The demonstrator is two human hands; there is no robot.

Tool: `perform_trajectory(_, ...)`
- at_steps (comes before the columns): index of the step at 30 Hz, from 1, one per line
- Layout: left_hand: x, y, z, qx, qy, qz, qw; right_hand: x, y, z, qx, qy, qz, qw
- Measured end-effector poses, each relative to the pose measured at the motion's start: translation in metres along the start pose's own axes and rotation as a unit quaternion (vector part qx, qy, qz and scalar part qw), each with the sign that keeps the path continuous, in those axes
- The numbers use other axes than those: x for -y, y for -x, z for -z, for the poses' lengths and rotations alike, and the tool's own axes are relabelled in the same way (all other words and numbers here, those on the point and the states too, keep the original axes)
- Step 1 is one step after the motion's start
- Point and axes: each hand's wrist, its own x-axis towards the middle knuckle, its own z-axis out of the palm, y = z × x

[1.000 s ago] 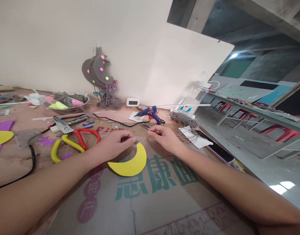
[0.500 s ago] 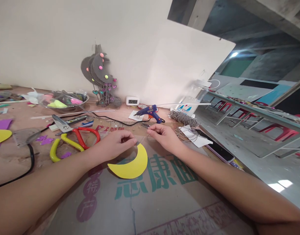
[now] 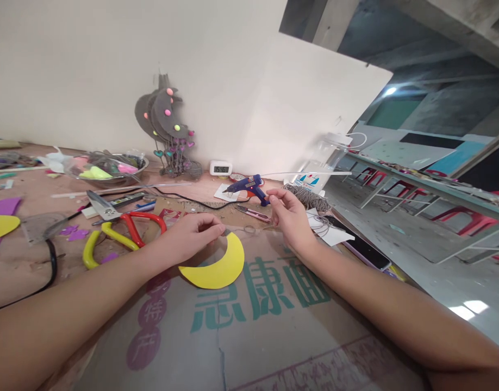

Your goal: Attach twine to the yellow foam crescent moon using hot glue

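My left hand (image 3: pixel 198 234) is closed in a pinch on the upper tip of a yellow crescent moon cutout (image 3: pixel 217 271), held over the printed cardboard (image 3: pixel 184 347). A small grey patch shows at that tip, beside my fingertips. My right hand (image 3: pixel 289 217) is at the handle end of a blue glue gun (image 3: pixel 249 185), thumb and forefinger slightly apart and curved; whether they touch the handle is hard to tell. Below the gun lies a slim craft knife (image 3: pixel 253 213), and a small loop of thin cord (image 3: pixel 249 229) rests near the cardboard's far edge.
Scissors with red and yellow handles (image 3: pixel 141 228) lie left of my left hand. Behind stand a bowl of coloured pieces (image 3: pixel 131 169), grey moon ornaments (image 3: pixel 163 119) and a small clock (image 3: pixel 220 168). To the right are grey yarn (image 3: pixel 304 196), white paper (image 3: pixel 331 232) and a phone (image 3: pixel 366 248).
My right hand has moved right and away from my left, up to the glue gun's handle, uncovering the craft knife. The yellow crescent has risen slightly in my left hand.
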Motion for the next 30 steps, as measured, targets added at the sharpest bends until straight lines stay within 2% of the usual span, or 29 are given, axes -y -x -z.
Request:
perform_trajectory(2,0.0,0.0,0.0,0.0,0.0,-0.002,1.0,0.005,0.005,-0.002,0.042,0.002,-0.003,0.999)
perform_trajectory(6,0.001,-0.001,-0.001,-0.003,-0.009,-0.023,1.0,0.025,0.024,-0.013,0.209,0.009,-0.026,0.978)
perform_trajectory(9,0.002,-0.002,-0.001,-0.009,-0.028,-0.035,0.999,0.033,0.036,-0.019,0.256,0.02,-0.035,0.966)
perform_trajectory(15,0.003,-0.001,-0.001,-0.005,-0.046,-0.042,0.998,0.03,0.038,-0.023,0.273,0.018,-0.05,0.961)
perform_trajectory(23,-0.001,0.001,0.0,0.012,-0.041,-0.043,0.998,0.023,0.035,-0.022,0.241,0.116,-0.026,0.963)
perform_trajectory(30,-0.002,0.002,-0.001,0.031,-0.047,-0.05,0.997,0.027,0.035,-0.023,0.232,0.135,-0.017,0.963)
